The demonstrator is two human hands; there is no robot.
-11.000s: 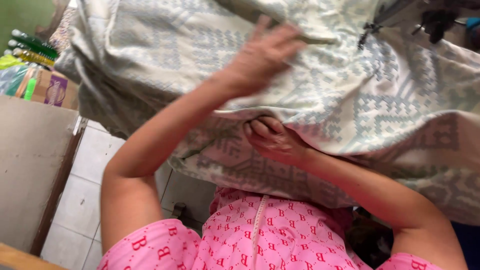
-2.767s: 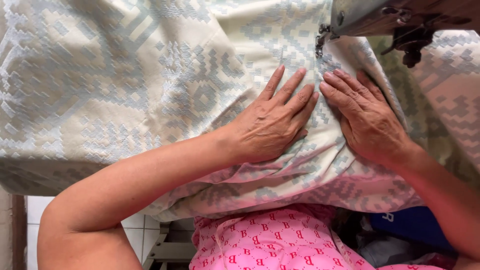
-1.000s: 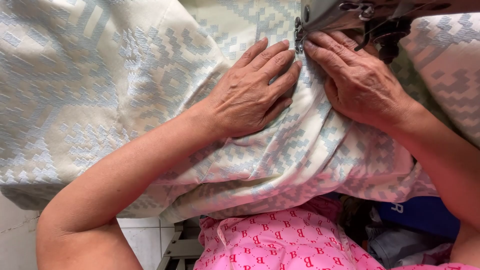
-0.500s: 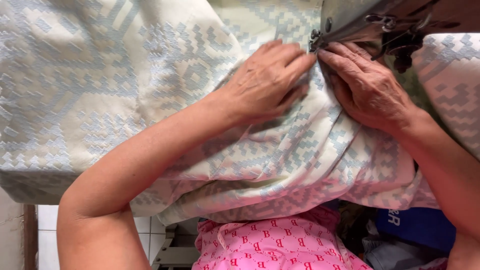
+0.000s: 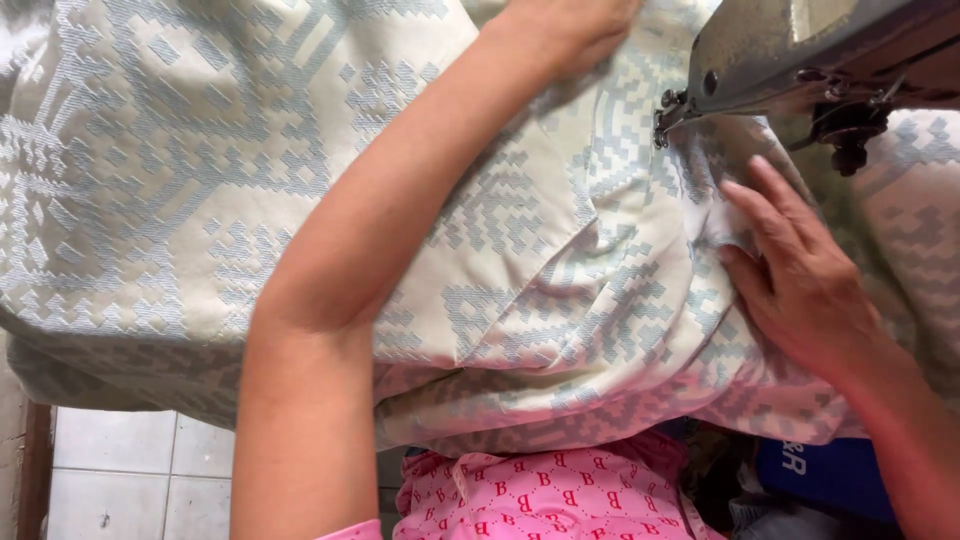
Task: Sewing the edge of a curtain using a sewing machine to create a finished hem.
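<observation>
At upper right, the right hand (image 5: pixel 800 285) lies flat, fingers spread, on the patterned fabric (image 5: pixel 180 190) below the sewing machine head (image 5: pixel 800 50); it should press evenly, fingertips away from the needle. The left hand (image 5: pixel 565 25) at top edge is cropped; grip unclear.

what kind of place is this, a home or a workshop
Probably a small sewing workspace, home or shop I cannot tell. A metal sewing machine head sits over a big patterned cream fabric that the right hand presses flat, above a white tiled floor.

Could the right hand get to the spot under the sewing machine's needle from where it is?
Probably yes: the right hand lies flat on the patterned cloth, just below the sewing machine, with only cloth in between.
</observation>
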